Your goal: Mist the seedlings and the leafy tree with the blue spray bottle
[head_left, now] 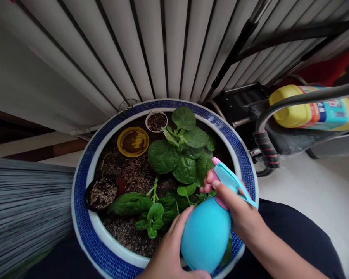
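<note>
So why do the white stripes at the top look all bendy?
Head view: the wide lens fans out the white ribbed wall panels and bulges the round blue-rimmed ceramic planter; soft even light, wet green leaves glint; the near turquoise plastic spray bottle looks oversized.

Yellow jug [289, 112] behind trolley handle [266, 149]

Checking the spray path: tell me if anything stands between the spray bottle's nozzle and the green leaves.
Nothing visible does. The right hand and left hand hold the spray bottle, its nozzle right at the green leaves. The yellow saucer lies off to the left.
</note>
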`<action>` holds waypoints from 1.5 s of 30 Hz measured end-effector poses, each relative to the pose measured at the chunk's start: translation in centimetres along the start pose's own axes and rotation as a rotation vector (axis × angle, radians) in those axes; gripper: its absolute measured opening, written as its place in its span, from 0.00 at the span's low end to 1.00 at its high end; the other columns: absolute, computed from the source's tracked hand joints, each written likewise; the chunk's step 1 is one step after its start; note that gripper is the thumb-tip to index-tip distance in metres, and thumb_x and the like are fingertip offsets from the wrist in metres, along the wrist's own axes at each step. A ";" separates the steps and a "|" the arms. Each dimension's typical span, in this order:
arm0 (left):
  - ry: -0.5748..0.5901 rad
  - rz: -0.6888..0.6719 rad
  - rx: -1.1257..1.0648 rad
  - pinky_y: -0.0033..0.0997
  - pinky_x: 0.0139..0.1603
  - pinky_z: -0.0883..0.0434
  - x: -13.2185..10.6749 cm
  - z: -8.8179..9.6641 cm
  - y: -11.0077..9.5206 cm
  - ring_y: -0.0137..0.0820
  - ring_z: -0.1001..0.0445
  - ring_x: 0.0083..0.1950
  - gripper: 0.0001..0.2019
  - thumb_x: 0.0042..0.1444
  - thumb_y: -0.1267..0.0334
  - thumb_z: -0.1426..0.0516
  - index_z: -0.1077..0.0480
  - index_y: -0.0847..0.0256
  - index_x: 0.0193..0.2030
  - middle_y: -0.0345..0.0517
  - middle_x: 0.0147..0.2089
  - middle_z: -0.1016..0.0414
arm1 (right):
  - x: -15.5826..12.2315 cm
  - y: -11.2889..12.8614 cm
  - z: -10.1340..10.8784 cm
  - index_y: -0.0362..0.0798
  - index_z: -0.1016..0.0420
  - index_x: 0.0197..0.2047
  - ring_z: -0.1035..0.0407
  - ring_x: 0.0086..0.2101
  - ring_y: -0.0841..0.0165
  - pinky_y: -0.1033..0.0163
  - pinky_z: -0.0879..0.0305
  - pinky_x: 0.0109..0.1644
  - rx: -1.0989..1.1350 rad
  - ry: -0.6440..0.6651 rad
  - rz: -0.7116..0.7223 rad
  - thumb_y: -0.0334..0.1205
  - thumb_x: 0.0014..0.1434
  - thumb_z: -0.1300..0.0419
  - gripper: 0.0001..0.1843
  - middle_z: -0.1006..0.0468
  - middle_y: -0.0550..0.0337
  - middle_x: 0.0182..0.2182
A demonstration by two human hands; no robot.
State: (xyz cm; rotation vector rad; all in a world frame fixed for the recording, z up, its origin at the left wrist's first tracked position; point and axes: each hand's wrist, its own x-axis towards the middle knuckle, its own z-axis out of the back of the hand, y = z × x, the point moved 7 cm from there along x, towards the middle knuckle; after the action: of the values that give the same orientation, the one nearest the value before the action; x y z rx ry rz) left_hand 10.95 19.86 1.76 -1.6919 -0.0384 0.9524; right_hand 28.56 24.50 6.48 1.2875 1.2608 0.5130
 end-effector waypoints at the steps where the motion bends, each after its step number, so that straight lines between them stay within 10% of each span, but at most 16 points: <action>1: 0.004 -0.004 0.012 0.57 0.72 0.49 0.0 -0.1 0.1 0.59 0.50 0.73 0.59 0.36 0.52 0.29 0.54 0.55 0.73 0.58 0.75 0.52 | 0.1 -0.2 -0.1 0.50 0.24 0.43 0.27 0.33 0.68 0.60 0.27 0.43 -0.021 0.029 0.004 0.48 0.60 0.38 0.13 0.23 0.60 0.31; 7: 0.047 -0.034 -0.030 0.54 0.67 0.40 -0.7 -0.5 0.1 0.57 0.41 0.69 0.54 0.42 0.47 0.33 0.53 0.58 0.72 0.60 0.72 0.47 | 0.1 0.0 -3.2 0.47 0.24 0.43 0.24 0.38 0.63 0.60 0.28 0.44 -0.188 0.346 0.082 0.47 0.58 0.39 0.14 0.20 0.55 0.37; 12: 0.032 0.028 0.025 0.53 0.64 0.37 -1.0 -0.8 -0.1 0.56 0.37 0.66 0.50 0.43 0.50 0.35 0.51 0.56 0.72 0.58 0.71 0.44 | -0.5 -1.1 -4.1 0.46 0.28 0.32 0.28 0.28 0.68 0.65 0.32 0.32 -0.241 0.398 0.041 0.42 0.56 0.42 0.08 0.24 0.59 0.25; 19: 0.038 -0.023 0.068 0.57 0.67 0.40 -1.1 -1.9 1.1 0.58 0.41 0.69 0.54 0.43 0.47 0.35 0.56 0.57 0.73 0.60 0.72 0.49 | -1.6 0.1 -5.6 0.47 0.28 0.35 0.27 0.36 0.64 0.61 0.29 0.41 -0.338 0.556 0.124 0.36 0.48 0.44 0.09 0.22 0.56 0.33; 45: 0.085 -0.079 -0.011 0.58 0.69 0.44 -0.7 -2.3 0.9 0.61 0.45 0.71 0.56 0.43 0.44 0.34 0.55 0.60 0.74 0.61 0.72 0.47 | -1.5 -0.8 -5.0 0.48 0.30 0.30 0.29 0.28 0.67 0.65 0.32 0.33 -0.357 0.494 -0.004 0.34 0.46 0.46 0.06 0.24 0.60 0.26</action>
State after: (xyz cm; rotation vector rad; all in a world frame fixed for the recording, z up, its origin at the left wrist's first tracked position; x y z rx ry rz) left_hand 11.49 17.35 1.53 -1.7265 -0.0538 0.8223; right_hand 23.36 25.06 7.34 0.8813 1.4888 1.0479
